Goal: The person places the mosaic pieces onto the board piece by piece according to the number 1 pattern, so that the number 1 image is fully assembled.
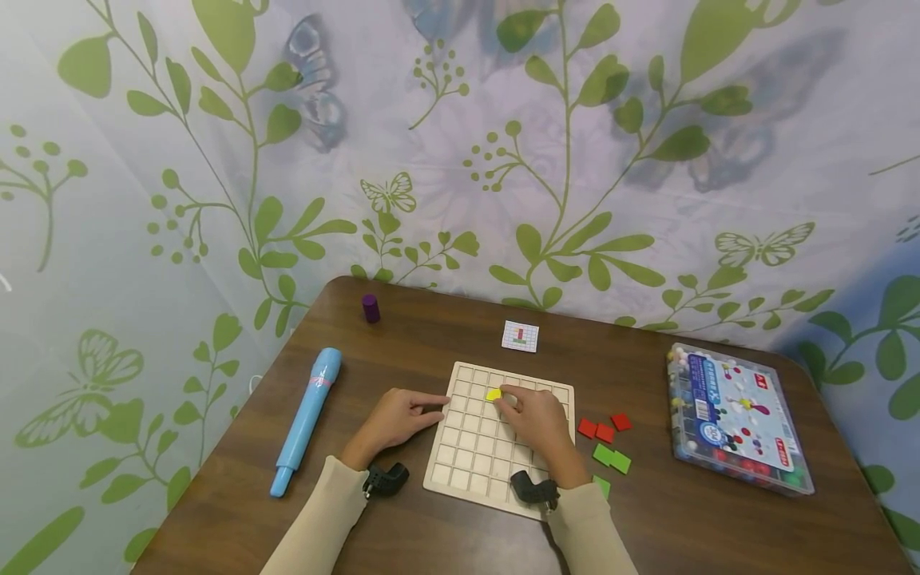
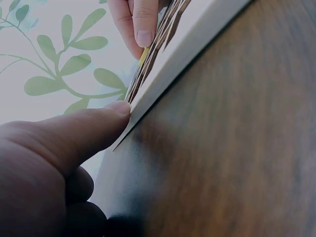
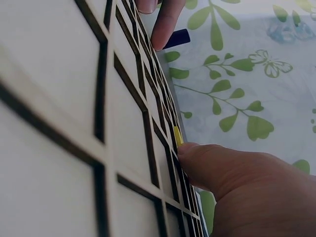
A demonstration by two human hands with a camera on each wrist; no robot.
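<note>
Our left hand [image 1: 394,418], index finger straight, touches the board [image 1: 461,459], likely steadying it; our right hand [image 1: 541,418] pinches a yellow tile [image 1: 493,394].

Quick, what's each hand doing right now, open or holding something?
Left hand: open, touching the board.
Right hand: pinching the yellow tile.

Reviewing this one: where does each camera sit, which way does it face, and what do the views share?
Head: worn on the head, facing forward and down at the grid board on the table; both hands, left and right, and sleeves show.
Left wrist: looks past the left hand along the board's edge; right-hand fingers show beyond.
Right wrist: looks across the grid toward the patterned backdrop; right hand near, left fingertips at top.
Shared: yellow tile in all; purple cylinder in head and right wrist.
</note>
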